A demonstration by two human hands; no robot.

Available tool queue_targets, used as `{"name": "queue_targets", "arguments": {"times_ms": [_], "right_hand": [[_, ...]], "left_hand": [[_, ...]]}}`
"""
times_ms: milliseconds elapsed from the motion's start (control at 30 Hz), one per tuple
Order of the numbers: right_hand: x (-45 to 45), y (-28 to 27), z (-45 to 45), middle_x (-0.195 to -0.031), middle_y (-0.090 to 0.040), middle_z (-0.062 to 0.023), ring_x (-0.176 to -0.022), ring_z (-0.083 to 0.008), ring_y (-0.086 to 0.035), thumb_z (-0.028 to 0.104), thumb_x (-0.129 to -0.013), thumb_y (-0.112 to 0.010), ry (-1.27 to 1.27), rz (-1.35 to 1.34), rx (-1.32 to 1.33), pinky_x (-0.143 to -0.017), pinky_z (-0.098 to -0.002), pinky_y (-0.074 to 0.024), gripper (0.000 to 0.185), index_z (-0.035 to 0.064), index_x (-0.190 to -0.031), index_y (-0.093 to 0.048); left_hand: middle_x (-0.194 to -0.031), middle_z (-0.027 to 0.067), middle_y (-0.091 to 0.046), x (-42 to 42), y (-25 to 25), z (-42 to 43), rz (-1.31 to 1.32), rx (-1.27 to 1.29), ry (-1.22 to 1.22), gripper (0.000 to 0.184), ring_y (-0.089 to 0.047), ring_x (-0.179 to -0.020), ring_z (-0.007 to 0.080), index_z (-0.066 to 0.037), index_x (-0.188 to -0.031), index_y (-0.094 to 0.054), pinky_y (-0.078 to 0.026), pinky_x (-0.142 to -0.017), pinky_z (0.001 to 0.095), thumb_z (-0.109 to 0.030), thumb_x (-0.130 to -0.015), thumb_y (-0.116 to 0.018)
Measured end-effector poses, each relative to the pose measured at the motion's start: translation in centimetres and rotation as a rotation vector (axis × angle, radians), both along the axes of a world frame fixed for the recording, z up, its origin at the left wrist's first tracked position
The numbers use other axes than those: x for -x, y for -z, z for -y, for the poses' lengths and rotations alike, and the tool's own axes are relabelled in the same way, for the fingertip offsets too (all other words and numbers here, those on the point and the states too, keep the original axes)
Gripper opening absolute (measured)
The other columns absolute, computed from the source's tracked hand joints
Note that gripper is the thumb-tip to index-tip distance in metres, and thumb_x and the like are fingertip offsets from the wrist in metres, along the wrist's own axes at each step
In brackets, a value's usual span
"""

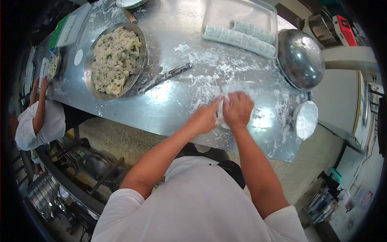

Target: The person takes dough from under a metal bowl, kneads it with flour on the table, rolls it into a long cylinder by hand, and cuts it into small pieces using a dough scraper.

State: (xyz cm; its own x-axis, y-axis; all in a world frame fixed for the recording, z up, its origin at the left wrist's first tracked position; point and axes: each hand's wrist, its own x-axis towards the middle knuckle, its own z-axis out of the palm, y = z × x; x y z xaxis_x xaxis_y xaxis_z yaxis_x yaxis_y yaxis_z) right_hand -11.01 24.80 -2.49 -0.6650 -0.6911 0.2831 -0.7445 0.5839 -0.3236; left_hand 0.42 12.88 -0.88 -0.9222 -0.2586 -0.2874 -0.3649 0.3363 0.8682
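Note:
Over the floured front edge of the steel table, my left hand [204, 117] and my right hand [238, 109] meet around a small piece of white dough [220, 109]. My fingers are curled and pressed against the dough from both sides; the fingertips are slightly blurred and much of the dough is hidden. Left of my hands lies a flour-coated rolling pin [166, 78]. Beyond it stands a wide metal bowl of pale filling with green bits [115, 60], a flat metal spreader [147, 70] resting across its rim.
A clear plastic tray [215, 14] holds two rows of pleated dumplings [242, 40]. To the right are an overturned metal bowl [301, 58] and a round flour-filled container [306, 120] at the table's edge. A co-worker [42, 121] stands at the far left, near another bowl [54, 66].

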Motion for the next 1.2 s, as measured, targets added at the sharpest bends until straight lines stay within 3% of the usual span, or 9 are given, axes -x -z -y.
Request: {"name": "queue_targets", "arguments": {"times_ms": [267, 467, 567, 667, 767, 867, 1000, 1067, 1200], "right_hand": [[4.5, -2.1, 2.7, -0.084, -0.063, -0.0069, -0.089, -0.0295, -0.059, 0.029, -0.081, -0.07, -0.035, 0.273, 0.061, -0.08, -0.0459, -0.0423, 0.018, 0.0111, -0.084, -0.069], [-1.5, -1.3, -1.7, -0.084, -0.06, -0.0078, -0.087, -0.0312, -0.059, 0.028, -0.077, -0.073, -0.045, 0.171, -0.072, -0.079, -0.0459, -0.0429, 0.018, 0.0114, -0.082, -0.069], [2.4, -0.7, 4.6, -0.088, -0.061, -0.0084, -0.091, -0.0306, -0.058, 0.03, -0.077, -0.074, -0.065, 0.017, 0.038, -0.083, -0.0453, -0.0429, 0.021, 0.0118, -0.085, -0.07], [4.7, -1.3, 7.5, -0.097, -0.064, -0.0109, -0.096, -0.0311, -0.059, 0.031, -0.081, -0.073, -0.012, 0.096, 0.082, -0.087, -0.0456, -0.0443, 0.023, 0.0097, -0.089, -0.072], [6.5, -0.4, 5.8, -0.108, -0.066, -0.0145, -0.103, -0.0348, -0.061, 0.026, -0.086, -0.074, -0.175, 0.422, 0.397, -0.092, -0.045, -0.0471, 0.026, 0.005, -0.1, -0.072], [9.7, -4.9, -3.0, -0.118, -0.065, -0.0175, -0.113, -0.034, -0.06, 0.021, -0.086, -0.078, -0.004, 0.123, 0.423, -0.1, -0.0412, -0.0456, 0.038, 0.0028, -0.117, -0.068], [15.2, -9.0, -19.9, -0.116, -0.066, -0.0224, -0.111, -0.0408, -0.06, 0.018, -0.085, -0.071, 0.558, -0.127, -0.17, -0.096, -0.0484, -0.0473, 0.04, 0.0012, -0.121, -0.067], [16.6, -8.7, -24.1, -0.11, -0.068, -0.0241, -0.104, -0.0432, -0.064, 0.017, -0.083, -0.072, 0.535, 0.053, -0.527, -0.09, -0.0489, -0.0506, 0.038, 0.0017, -0.117, -0.069], [17.6, -7.2, -24.9, -0.108, -0.069, -0.0268, -0.098, -0.0457, -0.065, 0.014, -0.082, -0.071, 0.367, 0.164, -0.531, -0.086, -0.0487, -0.0524, 0.038, 0.001, -0.117, -0.068]], "left_hand": [[-0.091, 0.0253, -0.07, 4.4, -2.5, 2.5, 0.153, 0.376, -0.001, 0.08, -0.067, -0.086, 0.0476, -0.006, -0.146, -0.04, -0.054, -0.075, 0.0539, -0.029, -0.08, -0.079], [-0.095, 0.0249, -0.07, -1.3, 0.9, -0.3, -0.259, 0.026, 0.144, 0.071, -0.066, -0.092, 0.0493, -0.008, -0.143, -0.044, -0.053, -0.081, 0.0542, -0.033, -0.085, -0.075], [-0.088, 0.0197, -0.072, -0.5, 0.9, 1.7, 0.008, 0.085, -0.105, 0.062, -0.073, -0.071, 0.0297, -0.005, -0.144, -0.044, -0.057, -0.066, 0.0435, -0.024, -0.091, -0.071], [-0.091, 0.0259, -0.071, 3.0, -1.4, 3.9, 0.149, 0.322, -0.101, 0.067, -0.07, -0.088, 0.0449, -0.004, -0.139, -0.049, -0.054, -0.076, 0.0506, -0.037, -0.087, -0.075], [-0.11, 0.0301, -0.067, 4.6, -2.4, 5.3, 0.084, 0.414, 0.054, 0.069, -0.065, -0.104, 0.0463, -0.004, -0.136, -0.052, -0.051, -0.09, 0.0522, -0.046, -0.085, -0.073], [-0.121, 0.0266, -0.062, 5.7, -1.8, 5.0, -0.018, 0.439, 0.057, 0.066, -0.061, -0.114, 0.0424, -0.002, -0.128, -0.056, -0.05, -0.094, 0.0488, -0.043, -0.081, -0.077], [-0.111, 0.0182, -0.06, 6.9, -1.2, 0.6, -0.298, 0.523, 0.011, 0.051, -0.06, -0.105, 0.0387, -0.005, -0.117, -0.057, -0.05, -0.09, 0.0461, -0.023, -0.076, -0.082], [-0.109, 0.0181, -0.06, 6.2, -2.6, -1.2, -0.309, 0.473, 0.056, 0.058, -0.061, -0.103, 0.0381, -0.006, -0.127, -0.054, -0.051, -0.087, 0.0463, -0.017, -0.076, -0.081], [-0.112, 0.0178, -0.064, 6.0, -3.5, -1.4, -0.058, 0.544, 0.191, 0.071, -0.064, -0.102, 0.0383, -0.008, -0.144, -0.046, -0.054, -0.084, 0.0454, -0.018, -0.081, -0.078]]}}
